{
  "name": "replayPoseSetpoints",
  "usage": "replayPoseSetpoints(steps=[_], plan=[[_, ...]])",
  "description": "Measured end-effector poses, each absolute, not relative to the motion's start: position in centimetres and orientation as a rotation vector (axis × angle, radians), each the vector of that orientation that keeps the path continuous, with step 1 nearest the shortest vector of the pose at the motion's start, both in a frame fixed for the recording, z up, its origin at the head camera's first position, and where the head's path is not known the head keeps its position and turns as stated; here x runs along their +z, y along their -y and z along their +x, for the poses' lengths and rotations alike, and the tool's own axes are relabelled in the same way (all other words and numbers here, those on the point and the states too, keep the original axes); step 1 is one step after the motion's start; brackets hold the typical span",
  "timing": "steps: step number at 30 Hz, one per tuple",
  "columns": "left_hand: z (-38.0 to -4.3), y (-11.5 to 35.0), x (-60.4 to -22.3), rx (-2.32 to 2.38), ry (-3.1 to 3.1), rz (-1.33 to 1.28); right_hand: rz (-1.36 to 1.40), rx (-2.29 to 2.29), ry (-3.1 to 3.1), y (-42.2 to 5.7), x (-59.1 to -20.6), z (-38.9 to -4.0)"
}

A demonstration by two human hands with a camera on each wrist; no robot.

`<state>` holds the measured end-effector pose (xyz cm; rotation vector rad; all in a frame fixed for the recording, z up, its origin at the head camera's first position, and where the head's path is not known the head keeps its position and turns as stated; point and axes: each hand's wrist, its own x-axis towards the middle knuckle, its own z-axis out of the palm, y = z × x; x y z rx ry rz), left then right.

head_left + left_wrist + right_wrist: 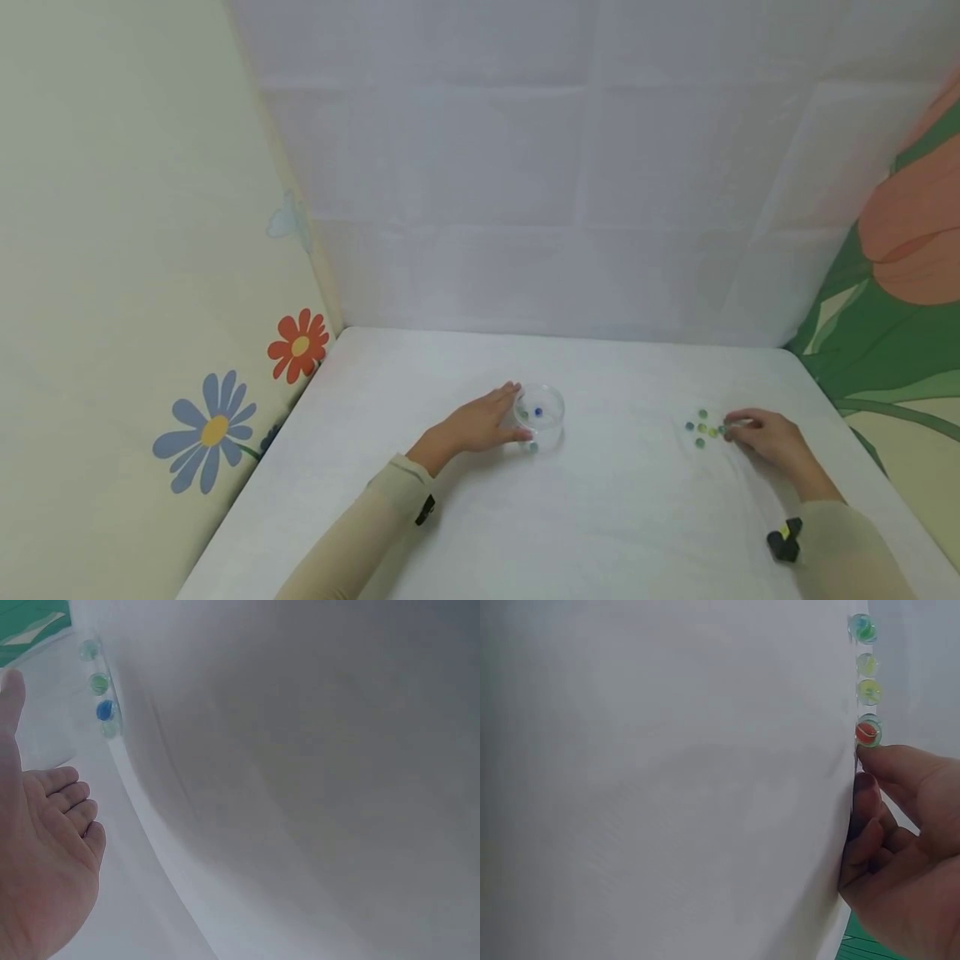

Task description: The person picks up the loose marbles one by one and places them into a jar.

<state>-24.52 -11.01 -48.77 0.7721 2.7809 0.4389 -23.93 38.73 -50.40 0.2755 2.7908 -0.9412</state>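
Observation:
On the left, my left hand [480,423] holds a clear round container [551,435], thumb on its near side and fingers on its far side. A blue marble [538,412] and greenish marbles lie at the container's bottom; the left wrist view shows the blue marble [105,710] beside a green marble [99,683]. To the right, my right hand [772,437] pinches a glass marble [868,732] at its fingertips; it shows red in the right wrist view. Just left of those fingertips sit several loose marbles, among them a yellow marble [869,692] and a green marble [700,443].
A white cloth [600,517] covers the table. Behind it hangs a creased white sheet [525,167]. Flower-printed panels stand at both sides, with a blue flower [213,432] on the left and a large orange tulip [918,225] on the right.

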Motion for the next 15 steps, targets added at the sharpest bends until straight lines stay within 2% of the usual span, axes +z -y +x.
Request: replayPoseSetpoints(steps=[15], plan=[[-24.5, 10.96, -48.66, 0.445, -2.783, 0.786, 0.312, -0.966, -2.817, -38.48, -50.29, -23.57]])
